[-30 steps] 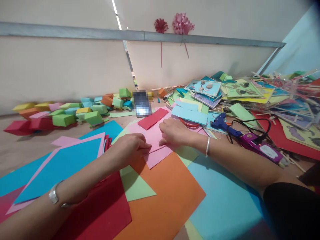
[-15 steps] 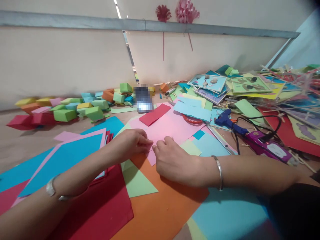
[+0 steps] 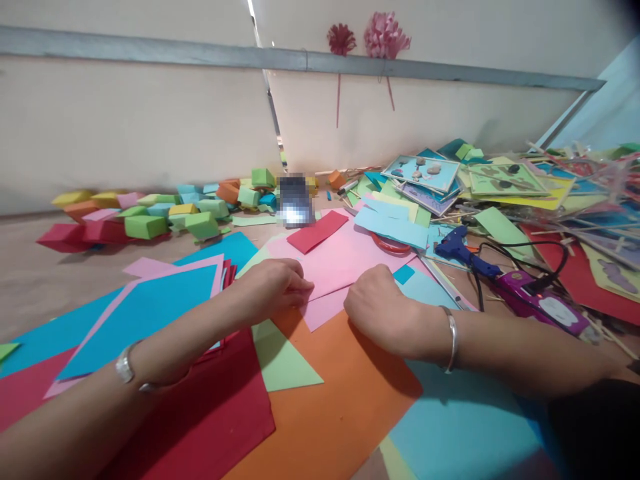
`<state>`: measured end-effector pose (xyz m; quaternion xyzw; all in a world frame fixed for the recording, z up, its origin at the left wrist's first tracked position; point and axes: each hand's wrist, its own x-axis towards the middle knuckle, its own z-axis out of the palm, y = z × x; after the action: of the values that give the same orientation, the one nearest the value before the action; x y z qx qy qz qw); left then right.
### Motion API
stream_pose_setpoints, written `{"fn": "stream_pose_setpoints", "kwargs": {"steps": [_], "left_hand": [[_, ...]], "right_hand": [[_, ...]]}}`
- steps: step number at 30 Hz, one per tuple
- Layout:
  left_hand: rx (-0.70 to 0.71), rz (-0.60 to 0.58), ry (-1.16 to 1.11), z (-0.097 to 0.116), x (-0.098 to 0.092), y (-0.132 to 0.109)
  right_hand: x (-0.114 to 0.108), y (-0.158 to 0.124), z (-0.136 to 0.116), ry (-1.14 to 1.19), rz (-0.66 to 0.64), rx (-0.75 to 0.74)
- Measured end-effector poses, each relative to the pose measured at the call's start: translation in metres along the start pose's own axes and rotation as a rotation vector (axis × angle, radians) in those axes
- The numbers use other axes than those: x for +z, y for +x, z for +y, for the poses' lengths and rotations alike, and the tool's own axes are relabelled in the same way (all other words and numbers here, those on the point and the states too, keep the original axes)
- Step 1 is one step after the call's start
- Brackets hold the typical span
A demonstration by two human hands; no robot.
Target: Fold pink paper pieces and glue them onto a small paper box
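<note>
A pink paper sheet [image 3: 345, 257] lies in the middle, its near edge straight, with another pink piece [image 3: 323, 310] showing below that edge. My left hand [image 3: 283, 287] pinches the left end of this edge between thumb and fingers. At the right end of the same edge rests my right hand [image 3: 377, 307], its fingers curled inward and their tips hidden. Under both hands spreads an orange sheet [image 3: 340, 387]. A red strip [image 3: 317, 232] lies on the pink sheet beyond my hands.
Folded paper blocks [image 3: 145, 227] line the back left. A blue glue gun [image 3: 465, 250], a purple device [image 3: 540, 300] and cables lie right, near piled craft cards [image 3: 423, 173]. Blue sheets [image 3: 145, 310] cover a red sheet [image 3: 220, 413] at left. A pixelated object [image 3: 295, 200] stands at the back.
My right hand has slid right along the pink edge, away from my left hand, which keeps its pinch. The whole view has shifted slightly.
</note>
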<state>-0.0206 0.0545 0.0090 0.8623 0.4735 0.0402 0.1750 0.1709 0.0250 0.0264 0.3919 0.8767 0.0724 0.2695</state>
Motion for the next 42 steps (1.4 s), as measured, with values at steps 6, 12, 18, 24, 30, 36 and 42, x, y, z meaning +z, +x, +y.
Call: {"fn": "stream_pose_setpoints", "kwargs": {"steps": [6, 12, 18, 24, 30, 36, 42], "left_hand": [[0.012, -0.013, 0.014, -0.003, 0.001, 0.0], [0.025, -0.004, -0.009, -0.001, -0.001, 0.0], [-0.04, -0.023, 0.038, 0.01, 0.0, -0.003], [-0.141, 0.094, 0.247, 0.025, 0.012, 0.0], [-0.207, 0.325, 0.292, 0.028, 0.014, -0.005], [-0.303, 0.549, -0.537, 0.021, 0.013, -0.001], [-0.325, 0.529, -0.641, 0.01, 0.024, 0.007]], "right_hand": [[-0.002, -0.004, -0.014, -0.023, 0.329, -0.093], [0.009, 0.004, -0.012, -0.059, 0.159, -0.183], [0.01, 0.018, 0.009, 0.047, 0.056, 0.049], [0.002, 0.034, 0.039, 0.411, 0.355, 0.253], [0.01, 0.059, 0.068, 0.809, 0.595, 0.239], [0.013, 0.059, 0.06, 1.3, 0.563, 0.014], [0.019, 0.06, 0.047, 1.829, 0.558, -0.181]]}}
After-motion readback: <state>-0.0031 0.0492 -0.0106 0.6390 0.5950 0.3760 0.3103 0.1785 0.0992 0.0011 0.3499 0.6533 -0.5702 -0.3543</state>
